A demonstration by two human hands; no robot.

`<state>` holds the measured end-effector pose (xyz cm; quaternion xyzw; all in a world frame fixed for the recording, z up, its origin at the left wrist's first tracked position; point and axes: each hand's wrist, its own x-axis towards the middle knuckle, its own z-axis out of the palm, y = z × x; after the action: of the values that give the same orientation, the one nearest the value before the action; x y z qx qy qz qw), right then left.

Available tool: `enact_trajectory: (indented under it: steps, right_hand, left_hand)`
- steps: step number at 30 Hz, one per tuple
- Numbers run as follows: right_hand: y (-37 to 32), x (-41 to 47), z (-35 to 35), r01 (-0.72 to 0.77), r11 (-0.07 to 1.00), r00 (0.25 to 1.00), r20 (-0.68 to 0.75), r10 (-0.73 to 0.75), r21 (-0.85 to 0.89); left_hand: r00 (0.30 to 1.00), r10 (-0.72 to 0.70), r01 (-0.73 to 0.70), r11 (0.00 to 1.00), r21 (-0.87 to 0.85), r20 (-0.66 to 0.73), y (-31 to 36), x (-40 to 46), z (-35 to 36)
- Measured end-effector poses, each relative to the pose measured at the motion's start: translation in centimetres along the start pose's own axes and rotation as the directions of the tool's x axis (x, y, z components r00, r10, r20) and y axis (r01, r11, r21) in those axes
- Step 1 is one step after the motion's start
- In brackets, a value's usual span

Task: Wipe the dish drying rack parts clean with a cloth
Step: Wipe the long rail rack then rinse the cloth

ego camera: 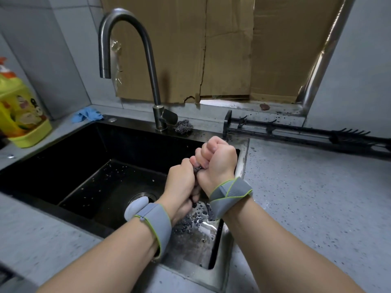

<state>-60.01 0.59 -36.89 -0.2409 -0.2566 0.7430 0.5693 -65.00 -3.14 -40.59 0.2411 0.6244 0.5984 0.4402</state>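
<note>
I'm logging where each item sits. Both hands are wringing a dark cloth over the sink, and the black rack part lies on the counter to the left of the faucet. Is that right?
Not quite. The head view shows both the left hand and right hand gripping the dark cloth over the sink, but the black rack part lies on the counter to the right of the faucet, against the back wall.

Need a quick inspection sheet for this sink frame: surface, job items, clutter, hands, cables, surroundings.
Surface: grey speckled counter, wet spots; black sink, droplets and foam.
Job's things: dark cloth twisted between both hands; black rack part lying on counter at the back.
Clutter: steel scourer, blue glove, yellow detergent bottle.
Hands: left hand and right hand both grip the cloth over the sink.
Cables: nothing seen.
Surroundings: faucet, cardboard behind.
</note>
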Motion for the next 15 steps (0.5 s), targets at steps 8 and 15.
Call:
enact_trajectory:
  steps: [8,15]
  right_hand:
    - [-0.9,2.1,-1.5,-0.026,0.980,1.000,-0.005,0.026,-0.198]
    - [-8.5,3.5,-9.3,0.002,0.893,1.000,0.007,0.001,-0.450]
  left_hand:
    - [0.999,-0.022,0.021,1.000,0.020,0.048,0.8,1.5,1.4]
    - [0.969,0.106,-0.181,0.920,0.348,0.224,1.3,2.7,9.5]
